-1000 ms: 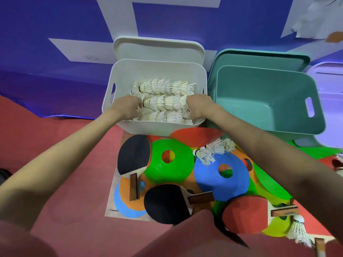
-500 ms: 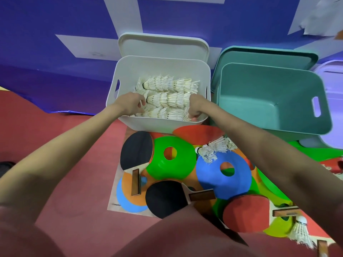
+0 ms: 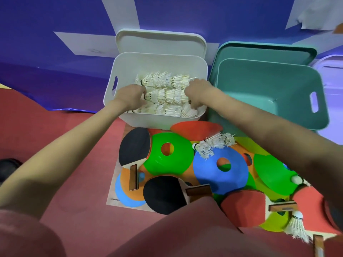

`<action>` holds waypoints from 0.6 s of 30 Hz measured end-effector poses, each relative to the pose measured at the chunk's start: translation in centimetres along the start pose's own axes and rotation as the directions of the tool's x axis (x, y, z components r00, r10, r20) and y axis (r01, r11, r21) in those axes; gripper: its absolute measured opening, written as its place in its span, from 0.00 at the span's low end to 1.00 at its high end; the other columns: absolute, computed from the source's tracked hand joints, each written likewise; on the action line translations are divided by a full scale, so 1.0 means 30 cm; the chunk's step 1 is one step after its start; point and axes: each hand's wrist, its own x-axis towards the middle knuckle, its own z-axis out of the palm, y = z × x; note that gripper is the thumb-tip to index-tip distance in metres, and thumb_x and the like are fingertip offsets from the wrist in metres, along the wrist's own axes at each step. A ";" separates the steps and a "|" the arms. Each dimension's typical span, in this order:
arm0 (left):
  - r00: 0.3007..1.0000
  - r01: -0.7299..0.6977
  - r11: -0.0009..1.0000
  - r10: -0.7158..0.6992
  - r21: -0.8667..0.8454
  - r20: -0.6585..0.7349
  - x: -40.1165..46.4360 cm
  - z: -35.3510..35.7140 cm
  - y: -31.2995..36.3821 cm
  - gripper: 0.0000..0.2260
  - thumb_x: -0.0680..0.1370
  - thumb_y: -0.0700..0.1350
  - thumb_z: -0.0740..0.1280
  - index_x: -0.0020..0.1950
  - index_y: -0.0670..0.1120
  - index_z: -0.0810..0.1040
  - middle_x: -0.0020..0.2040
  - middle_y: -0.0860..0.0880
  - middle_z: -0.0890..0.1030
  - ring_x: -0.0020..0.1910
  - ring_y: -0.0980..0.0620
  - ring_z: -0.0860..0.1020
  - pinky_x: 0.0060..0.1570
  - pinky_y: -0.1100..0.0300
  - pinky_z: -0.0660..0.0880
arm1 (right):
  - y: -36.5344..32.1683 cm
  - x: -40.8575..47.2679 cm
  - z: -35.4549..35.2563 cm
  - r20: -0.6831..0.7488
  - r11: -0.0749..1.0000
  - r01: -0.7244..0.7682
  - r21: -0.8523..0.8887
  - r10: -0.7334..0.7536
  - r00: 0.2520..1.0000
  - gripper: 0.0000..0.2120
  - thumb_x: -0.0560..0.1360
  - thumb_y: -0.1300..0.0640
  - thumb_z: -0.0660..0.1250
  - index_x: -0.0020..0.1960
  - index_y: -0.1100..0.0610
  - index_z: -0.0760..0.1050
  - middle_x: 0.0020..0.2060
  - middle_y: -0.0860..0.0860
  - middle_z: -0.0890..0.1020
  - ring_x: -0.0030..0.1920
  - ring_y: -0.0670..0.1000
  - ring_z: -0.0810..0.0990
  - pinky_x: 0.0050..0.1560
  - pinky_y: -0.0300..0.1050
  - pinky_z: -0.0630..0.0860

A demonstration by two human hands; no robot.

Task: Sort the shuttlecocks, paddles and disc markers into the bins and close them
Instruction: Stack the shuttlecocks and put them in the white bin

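Observation:
Both hands reach into the white bin (image 3: 159, 60), which holds several stacked rows of white shuttlecocks (image 3: 167, 89). My left hand (image 3: 130, 97) grips the cork end of a shuttlecock row; my right hand (image 3: 197, 91) grips its feather end. The empty teal bin (image 3: 267, 93) stands to the right. On the floor mat lie a loose shuttlecock stack (image 3: 211, 143), black paddles (image 3: 134, 147) (image 3: 165, 193), red paddles (image 3: 243, 206), a green disc marker (image 3: 168, 154) and a blue disc marker (image 3: 220, 167). Another shuttlecock (image 3: 297, 227) lies at the lower right.
The white lid (image 3: 159, 41) and teal lid (image 3: 267, 51) lean on the purple wall behind their bins. A lilac bin (image 3: 332, 71) shows at the right edge. Red carpet (image 3: 65, 145) spreads to the left. My knees fill the bottom of the view.
Both hands have moved a little deeper into the white bin along the shuttlecock rows. The camera has shifted slightly; the items on the mat stay put.

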 end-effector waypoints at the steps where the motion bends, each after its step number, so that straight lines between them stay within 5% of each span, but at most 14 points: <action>1: 0.998 -0.001 1.000 0.000 -0.017 -0.060 -0.008 -0.002 0.030 0.18 0.77 0.48 0.67 0.65 0.42 0.73 0.60 0.41 0.77 0.58 0.40 0.75 0.55 0.47 0.74 | 0.024 -0.033 -0.008 -0.087 0.997 0.013 0.076 -0.006 0.996 0.16 0.74 0.55 0.67 0.59 0.61 0.74 0.58 0.60 0.75 0.59 0.61 0.72 0.55 0.52 0.69; 7: 0.910 -0.204 0.979 0.180 -0.023 -0.373 -0.106 0.008 0.334 0.19 0.78 0.48 0.65 0.66 0.41 0.72 0.61 0.39 0.76 0.58 0.37 0.74 0.56 0.45 0.72 | 0.132 -0.347 0.181 -0.430 0.882 0.003 0.471 0.227 0.874 0.27 0.78 0.50 0.63 0.72 0.60 0.63 0.73 0.60 0.62 0.73 0.61 0.58 0.70 0.56 0.56; 14: 0.768 -0.478 0.878 0.409 -0.016 -0.493 -0.227 0.077 0.788 0.16 0.75 0.44 0.64 0.62 0.41 0.74 0.58 0.42 0.76 0.58 0.42 0.73 0.57 0.49 0.68 | 0.309 -0.806 0.568 -0.251 0.724 -0.260 0.639 0.516 0.819 0.30 0.76 0.50 0.66 0.73 0.61 0.62 0.74 0.61 0.59 0.74 0.63 0.57 0.72 0.60 0.58; 18: 0.778 -0.554 0.828 0.480 -0.083 -0.405 -0.271 0.165 1.033 0.17 0.75 0.46 0.63 0.61 0.40 0.74 0.56 0.42 0.77 0.56 0.41 0.74 0.56 0.49 0.70 | 0.422 -1.099 0.770 -0.135 0.603 -0.361 0.712 0.621 0.772 0.30 0.76 0.53 0.67 0.73 0.63 0.62 0.73 0.64 0.60 0.73 0.65 0.58 0.73 0.59 0.56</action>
